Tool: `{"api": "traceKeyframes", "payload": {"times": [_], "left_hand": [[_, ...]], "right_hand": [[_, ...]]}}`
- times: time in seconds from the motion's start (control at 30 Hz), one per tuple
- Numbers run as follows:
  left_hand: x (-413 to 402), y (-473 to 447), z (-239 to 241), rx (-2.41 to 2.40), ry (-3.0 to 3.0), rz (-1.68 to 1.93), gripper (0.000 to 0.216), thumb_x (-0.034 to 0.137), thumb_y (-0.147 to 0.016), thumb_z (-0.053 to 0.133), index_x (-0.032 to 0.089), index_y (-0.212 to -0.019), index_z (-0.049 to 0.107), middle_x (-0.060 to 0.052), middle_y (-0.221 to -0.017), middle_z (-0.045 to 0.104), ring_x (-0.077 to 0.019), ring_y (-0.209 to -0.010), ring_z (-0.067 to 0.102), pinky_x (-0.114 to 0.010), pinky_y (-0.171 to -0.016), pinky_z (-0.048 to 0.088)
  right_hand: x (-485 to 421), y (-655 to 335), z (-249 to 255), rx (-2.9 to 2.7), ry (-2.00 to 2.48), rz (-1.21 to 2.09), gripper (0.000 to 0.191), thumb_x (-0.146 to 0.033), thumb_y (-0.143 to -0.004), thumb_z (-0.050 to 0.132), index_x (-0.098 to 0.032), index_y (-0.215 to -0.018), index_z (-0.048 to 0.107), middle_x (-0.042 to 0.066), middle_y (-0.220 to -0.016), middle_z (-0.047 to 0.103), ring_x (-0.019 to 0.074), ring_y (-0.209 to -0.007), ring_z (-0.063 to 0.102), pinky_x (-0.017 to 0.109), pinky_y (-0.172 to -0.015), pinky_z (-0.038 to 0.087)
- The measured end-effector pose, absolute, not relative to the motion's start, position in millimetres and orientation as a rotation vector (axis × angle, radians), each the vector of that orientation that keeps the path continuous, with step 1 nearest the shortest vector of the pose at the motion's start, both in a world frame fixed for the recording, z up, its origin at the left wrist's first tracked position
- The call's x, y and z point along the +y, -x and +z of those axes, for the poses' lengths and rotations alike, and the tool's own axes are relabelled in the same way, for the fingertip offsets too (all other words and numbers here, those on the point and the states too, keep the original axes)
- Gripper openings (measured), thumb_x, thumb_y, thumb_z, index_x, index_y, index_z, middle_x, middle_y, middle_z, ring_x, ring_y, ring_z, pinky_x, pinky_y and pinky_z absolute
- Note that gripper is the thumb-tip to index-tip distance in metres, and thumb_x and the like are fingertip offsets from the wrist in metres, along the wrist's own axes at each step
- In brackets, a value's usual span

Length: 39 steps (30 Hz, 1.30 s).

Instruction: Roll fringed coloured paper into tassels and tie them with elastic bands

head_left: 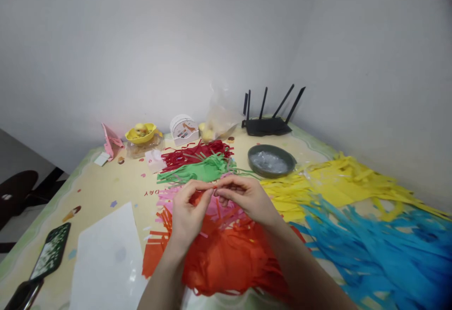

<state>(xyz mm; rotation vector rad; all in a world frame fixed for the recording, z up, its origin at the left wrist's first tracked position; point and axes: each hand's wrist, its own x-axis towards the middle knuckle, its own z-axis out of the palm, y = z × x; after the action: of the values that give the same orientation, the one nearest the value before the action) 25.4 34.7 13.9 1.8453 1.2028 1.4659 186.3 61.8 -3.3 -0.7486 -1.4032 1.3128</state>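
My left hand (pixel 187 211) and my right hand (pixel 249 200) meet fingertip to fingertip over the table. Pinched between them is a small bit of orange-red paper (pixel 214 187), mostly covered by the fingers. Orange-red fringed tissue paper (pixel 226 258) lies in a heap beneath my wrists. Just beyond it, partly behind my hands, is pink fringed paper (pixel 231 213). Green fringed paper (pixel 197 169) and dark red fringed paper (pixel 197 153) lie farther back. To the right spread yellow fringed paper (pixel 342 180) and blue fringed paper (pixel 381 253).
A dark oval dish (pixel 271 172) holding clear plastic sits behind the yellow paper. Along the wall stand a black router (pixel 268 126), a white giraffe box (pixel 184 130) and a yellow bowl (pixel 152 133). At left lie a white sheet (pixel 106 258) and a phone (pixel 52 248).
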Motion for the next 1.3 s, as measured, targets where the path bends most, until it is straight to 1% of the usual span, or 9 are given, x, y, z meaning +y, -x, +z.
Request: {"api": "traceKeyframes", "payload": {"times": [0.2, 0.47, 0.67, 0.8, 0.9, 0.97, 1.07, 1.2, 1.3], "left_hand": [[34.1, -26.9, 12.1, 1.236, -1.8, 1.454, 0.008, 0.021, -0.084, 0.062, 0.017, -0.082, 0.069, -0.004, -0.08, 0.071, -0.0162, -0.078, 0.064, -0.026, -0.074, 0.049], [37.5, -28.1, 7.5, 1.23, -1.87, 1.472, 0.009, 0.022, -0.085, 0.061, 0.017, -0.082, 0.068, -0.005, -0.082, 0.07, -0.0167, -0.078, 0.064, -0.028, -0.074, 0.049], [36.4, -27.7, 9.8, 1.258, -2.027, 1.362, 0.008, 0.018, -0.086, 0.058, 0.018, -0.085, 0.066, -0.005, -0.083, 0.07, -0.017, -0.08, 0.063, -0.028, -0.075, 0.048], [36.7, -28.8, 7.4, 1.271, -2.106, 1.35, 0.01, 0.017, -0.087, 0.056, 0.019, -0.087, 0.066, -0.007, -0.087, 0.07, -0.0185, -0.084, 0.063, -0.031, -0.077, 0.048], [37.4, -31.7, 3.5, 1.264, -1.958, 1.378, 0.006, 0.02, -0.085, 0.061, 0.018, -0.086, 0.066, -0.005, -0.083, 0.07, -0.017, -0.079, 0.064, -0.028, -0.073, 0.05], [35.9, -33.8, 2.1, 1.245, -1.814, 1.419, 0.005, 0.022, -0.082, 0.064, 0.018, -0.082, 0.067, -0.004, -0.08, 0.071, -0.0161, -0.076, 0.065, -0.027, -0.072, 0.051], [28.6, -35.0, 4.6, 1.191, -1.671, 1.499, 0.006, 0.022, -0.08, 0.067, 0.017, -0.078, 0.068, -0.005, -0.079, 0.072, -0.0169, -0.079, 0.067, -0.029, -0.076, 0.053], [10.4, -32.5, 11.9, 1.114, -1.573, 1.545, 0.005, 0.02, -0.079, 0.067, 0.017, -0.077, 0.07, -0.006, -0.082, 0.073, -0.0177, -0.083, 0.067, -0.031, -0.08, 0.053], [-8.1, -32.9, 11.0, 1.156, -1.515, 1.672, 0.004, 0.018, -0.078, 0.067, 0.017, -0.075, 0.069, -0.005, -0.079, 0.071, -0.0166, -0.079, 0.067, -0.03, -0.077, 0.053]], "right_hand": [[62.2, -181.8, -4.7, -1.282, 0.665, 1.379, 0.024, -0.038, -0.073, 0.075, -0.015, -0.078, 0.07, 0.002, -0.064, 0.068, 0.0129, -0.054, 0.063, 0.026, -0.052, 0.056], [56.5, -187.9, -2.8, -1.485, 0.85, 1.067, 0.016, -0.033, -0.079, 0.069, -0.018, -0.083, 0.072, 0.003, -0.069, 0.069, 0.0134, -0.058, 0.063, 0.026, -0.057, 0.054], [62.3, -192.1, -2.9, -1.51, 0.777, 1.229, 0.022, -0.037, -0.08, 0.067, -0.016, -0.08, 0.069, 0.001, -0.063, 0.064, 0.0127, -0.055, 0.06, 0.025, -0.055, 0.052], [66.3, -198.0, -3.3, -1.72, 0.832, 1.043, 0.018, -0.034, -0.085, 0.062, -0.017, -0.084, 0.069, 0.001, -0.066, 0.066, 0.0119, -0.056, 0.059, 0.023, -0.055, 0.048], [66.4, -202.4, -3.1, -1.816, 0.876, 0.908, 0.016, -0.032, -0.086, 0.062, -0.018, -0.084, 0.071, 0.002, -0.072, 0.069, 0.0124, -0.06, 0.06, 0.023, -0.058, 0.046], [64.4, -202.7, -2.9, -1.774, 0.851, 0.954, 0.018, -0.033, -0.085, 0.063, -0.018, -0.085, 0.071, 0.003, -0.076, 0.069, 0.0129, -0.061, 0.06, 0.024, -0.058, 0.047], [58.1, -199.4, -1.3, -1.656, 0.796, 1.075, 0.019, -0.036, -0.084, 0.064, -0.017, -0.086, 0.07, 0.004, -0.076, 0.068, 0.013, -0.059, 0.058, 0.024, -0.055, 0.048], [43.6, -191.0, 6.5, -1.619, 0.772, 1.074, 0.018, -0.034, -0.082, 0.066, -0.017, -0.086, 0.07, 0.004, -0.077, 0.068, 0.0121, -0.057, 0.057, 0.025, -0.053, 0.048], [27.3, -181.9, 11.9, -1.611, 0.737, 1.104, 0.017, -0.033, -0.082, 0.066, -0.018, -0.087, 0.071, 0.004, -0.076, 0.067, 0.0115, -0.055, 0.057, 0.024, -0.051, 0.048]]}}
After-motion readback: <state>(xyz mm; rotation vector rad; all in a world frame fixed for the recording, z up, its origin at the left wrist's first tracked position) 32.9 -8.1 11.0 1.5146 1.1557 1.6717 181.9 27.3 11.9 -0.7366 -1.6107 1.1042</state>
